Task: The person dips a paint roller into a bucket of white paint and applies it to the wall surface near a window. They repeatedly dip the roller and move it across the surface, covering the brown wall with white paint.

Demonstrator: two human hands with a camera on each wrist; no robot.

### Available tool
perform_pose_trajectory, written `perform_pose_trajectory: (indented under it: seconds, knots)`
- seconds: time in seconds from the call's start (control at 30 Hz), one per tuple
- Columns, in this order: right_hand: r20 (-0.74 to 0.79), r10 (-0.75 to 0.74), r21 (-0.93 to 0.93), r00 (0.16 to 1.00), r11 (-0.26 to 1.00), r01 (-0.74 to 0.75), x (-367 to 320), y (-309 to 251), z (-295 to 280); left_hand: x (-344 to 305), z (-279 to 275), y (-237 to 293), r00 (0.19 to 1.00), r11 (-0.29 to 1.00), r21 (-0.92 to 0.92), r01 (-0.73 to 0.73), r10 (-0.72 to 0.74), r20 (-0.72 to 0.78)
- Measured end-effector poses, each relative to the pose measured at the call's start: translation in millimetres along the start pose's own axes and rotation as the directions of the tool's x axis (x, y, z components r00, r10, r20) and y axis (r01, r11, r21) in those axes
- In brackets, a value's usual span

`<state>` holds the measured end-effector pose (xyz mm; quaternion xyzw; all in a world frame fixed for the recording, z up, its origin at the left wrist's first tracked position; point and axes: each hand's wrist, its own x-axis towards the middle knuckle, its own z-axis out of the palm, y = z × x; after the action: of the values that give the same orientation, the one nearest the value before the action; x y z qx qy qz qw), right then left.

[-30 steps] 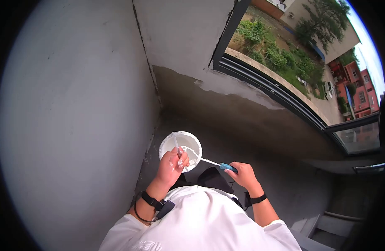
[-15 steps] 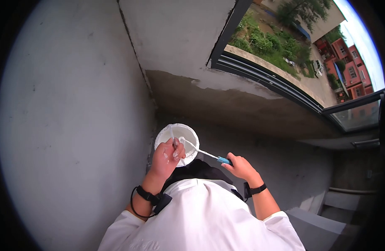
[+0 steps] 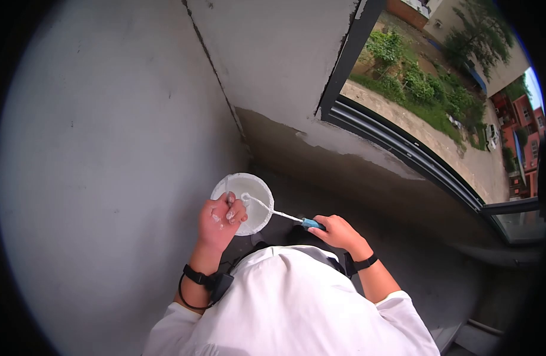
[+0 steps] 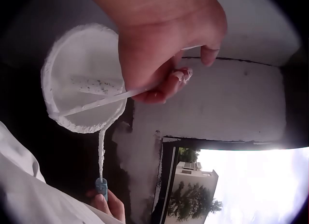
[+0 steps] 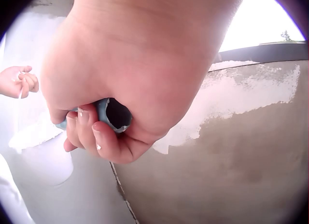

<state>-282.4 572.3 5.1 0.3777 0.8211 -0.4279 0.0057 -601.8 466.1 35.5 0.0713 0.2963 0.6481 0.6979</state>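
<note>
My left hand (image 3: 221,222), smeared with white paint, curls its fingers round the bail handle (image 4: 96,102) of a white bucket (image 3: 268,218). White paint coats the bucket's rim (image 4: 47,86). A paint roller leans in the bucket, its pale sleeve (image 4: 91,85) lying inside. Its paint-covered rod (image 3: 285,215) crosses the rim toward the right. At the rod's outer end, my right hand (image 3: 342,233) grips the blue handle (image 3: 312,223). From the right wrist view, the fingers wrap this handle (image 5: 101,110), with its hollow end showing.
A grey wall (image 3: 106,148) rises close on the left. Ahead, the wall under the window has a lighter coated upper part and a bare brown lower part (image 3: 332,160). The dark window frame (image 3: 403,142) runs along the right. My white shirt (image 3: 296,302) is just behind the bucket.
The head view has swung, shifting the window to the right. Both hands and the bucket sit slightly farther left in it. Each hand keeps its hold, and the roller stays in the bucket.
</note>
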Motion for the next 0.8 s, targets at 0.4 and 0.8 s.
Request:
perform_pose_trajectory:
  seconds: [0.4, 0.8]
  knots:
    - [0.160, -0.076, 0.122, 0.984, 0.991, 0.056, 34.3, 61.6, -54.0, 16.6, 49.8, -18.6, 0.972, 0.989, 0.009, -0.151, 0.150, -0.182]
    - [0.298, -0.120, 0.216, 0.947, 0.975, 0.055, 45.5, 74.6, -73.6, 11.9, 66.6, -38.4, 0.940, 0.967, -0.016, -0.253, 0.241, -0.242]
